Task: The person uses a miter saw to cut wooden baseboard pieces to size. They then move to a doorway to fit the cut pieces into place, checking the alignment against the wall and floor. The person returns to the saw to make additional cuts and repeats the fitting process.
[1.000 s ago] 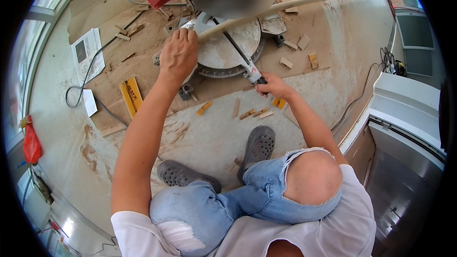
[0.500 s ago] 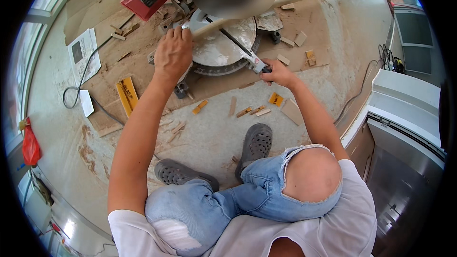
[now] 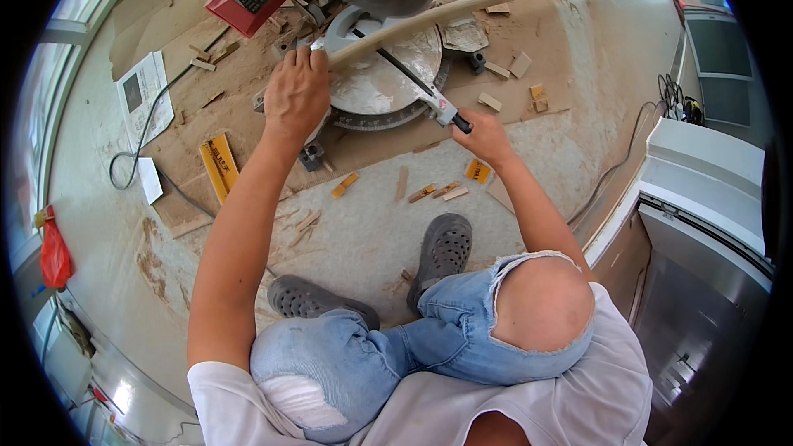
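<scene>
We kneel at 1 miter saw on the dusty floor, and the cut looks not yet made, as the long pale wood strip lies whole across the saw's round table, running right past the blade guard. From the left we count 1 red bag, 1 printed sheet and 1 yellow folding rule. Our left hand presses flat on the strip's near end, fingers closed over it. Our right hand is wrapped on the black knob of the table's angle lever, so setting the angle seems the step in hand. About 12 small offcuts lie scattered around.
</scene>
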A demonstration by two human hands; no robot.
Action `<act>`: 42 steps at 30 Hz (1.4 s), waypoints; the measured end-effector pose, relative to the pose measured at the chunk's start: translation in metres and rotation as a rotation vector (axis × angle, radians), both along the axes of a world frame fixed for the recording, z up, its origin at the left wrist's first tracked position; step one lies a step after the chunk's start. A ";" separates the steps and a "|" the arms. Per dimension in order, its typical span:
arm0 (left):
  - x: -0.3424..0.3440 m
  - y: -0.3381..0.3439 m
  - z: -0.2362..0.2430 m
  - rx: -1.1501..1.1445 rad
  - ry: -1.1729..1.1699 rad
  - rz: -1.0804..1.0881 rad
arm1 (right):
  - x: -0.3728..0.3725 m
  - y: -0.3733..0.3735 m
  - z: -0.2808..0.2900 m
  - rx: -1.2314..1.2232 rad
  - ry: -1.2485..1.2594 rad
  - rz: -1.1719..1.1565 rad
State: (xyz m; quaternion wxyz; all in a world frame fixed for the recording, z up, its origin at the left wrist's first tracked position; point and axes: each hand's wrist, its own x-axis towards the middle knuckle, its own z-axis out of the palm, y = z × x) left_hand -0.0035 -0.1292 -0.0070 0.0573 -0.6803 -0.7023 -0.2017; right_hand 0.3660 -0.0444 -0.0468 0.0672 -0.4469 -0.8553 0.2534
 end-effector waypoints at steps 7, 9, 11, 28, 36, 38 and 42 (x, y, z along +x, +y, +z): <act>-0.001 0.000 0.001 -0.003 0.002 0.000 | 0.000 0.000 0.001 0.042 0.067 0.036; 0.000 0.000 0.001 0.007 0.000 -0.005 | 0.002 0.002 0.000 0.067 0.069 0.052; 0.000 0.000 0.001 0.006 -0.003 -0.009 | 0.004 0.004 -0.004 0.101 0.073 0.066; 0.002 0.010 0.005 -0.022 0.013 0.002 | 0.007 0.034 -0.002 0.118 0.015 0.007; 0.004 0.009 0.003 0.028 -0.036 0.035 | 0.007 0.021 0.015 -0.054 0.077 -0.056; 0.003 0.007 0.002 0.029 -0.074 0.074 | 0.008 0.022 0.036 -0.134 0.028 -0.090; 0.003 0.004 0.002 0.026 -0.078 0.118 | 0.034 0.030 0.078 -0.210 -0.117 -0.156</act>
